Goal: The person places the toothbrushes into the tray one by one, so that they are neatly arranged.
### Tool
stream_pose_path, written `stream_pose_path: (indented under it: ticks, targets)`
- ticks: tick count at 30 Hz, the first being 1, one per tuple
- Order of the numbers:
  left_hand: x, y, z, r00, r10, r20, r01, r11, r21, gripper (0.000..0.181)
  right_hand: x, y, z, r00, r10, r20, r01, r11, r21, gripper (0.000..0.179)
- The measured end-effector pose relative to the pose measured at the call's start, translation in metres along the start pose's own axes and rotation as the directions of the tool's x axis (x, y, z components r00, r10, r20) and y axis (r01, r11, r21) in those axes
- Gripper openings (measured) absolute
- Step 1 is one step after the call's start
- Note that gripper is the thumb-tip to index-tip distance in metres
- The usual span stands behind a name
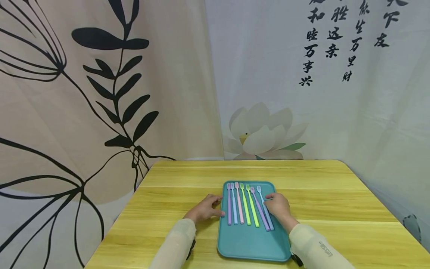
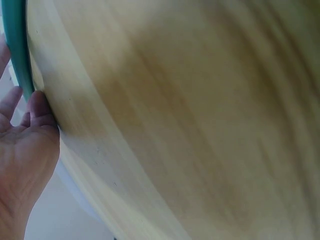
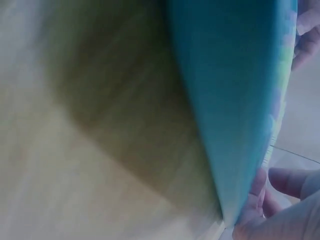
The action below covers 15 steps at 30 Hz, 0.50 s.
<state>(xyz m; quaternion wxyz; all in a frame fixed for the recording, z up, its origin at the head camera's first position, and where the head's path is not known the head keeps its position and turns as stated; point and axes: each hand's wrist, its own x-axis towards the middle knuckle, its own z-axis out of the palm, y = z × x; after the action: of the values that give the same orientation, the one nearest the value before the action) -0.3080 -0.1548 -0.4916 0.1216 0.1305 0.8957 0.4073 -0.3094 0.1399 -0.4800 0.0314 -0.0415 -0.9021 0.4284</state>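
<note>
On a teal tray [image 1: 252, 244], several toothbrushes lie side by side, heads toward the far edge. From the left come a purple toothbrush [image 1: 229, 205], a blue one, a pink toothbrush [image 1: 239, 203] and two yellow-green ones. Farthest right, a second purple toothbrush [image 1: 260, 209] and a second blue toothbrush [image 1: 266, 212] lie slanted. My left hand [image 1: 205, 209] rests at the tray's left edge, thumb and fingers spread. My right hand [image 1: 279, 206] reaches over the right edge, fingertips at the slanted blue toothbrush; in the right wrist view its thumb and forefinger are apart.
The tray lies on a wooden table [image 1: 178, 183] with wood surface to both sides. Behind the table hangs a printed cloth [image 1: 181, 93] with plant drawings, a lotus and black characters.
</note>
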Motion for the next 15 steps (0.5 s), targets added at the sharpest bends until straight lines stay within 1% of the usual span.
stream_pose_path:
  ticks: [5, 10, 13, 15]
  targets:
    - [-0.001, 0.002, -0.001, 1.000, 0.003, 0.003, -0.003, 1.000, -0.013, 0.072, 0.000, 0.002, -0.004, 0.999, 0.030, 0.031, -0.032, 0.997, 0.077, 0.029]
    - [-0.002, 0.002, -0.002, 1.000, 0.005, 0.004, -0.005, 1.000, -0.016, 0.071, 0.002, 0.004, -0.018, 0.998, 0.035, 0.044, -0.040, 0.990, 0.135, 0.034]
    - [-0.005, 0.001, -0.005, 1.000, 0.019, -0.006, -0.019, 1.000, -0.007, 0.066, 0.007, 0.007, -0.031, 0.999, 0.022, 0.040, -0.027, 0.991, 0.131, 0.037]
    - [-0.008, -0.003, -0.010, 0.999, 0.035, -0.020, -0.035, 0.999, 0.025, 0.062, 0.012, 0.012, -0.041, 0.999, -0.001, 0.034, -0.003, 0.995, 0.102, 0.040]
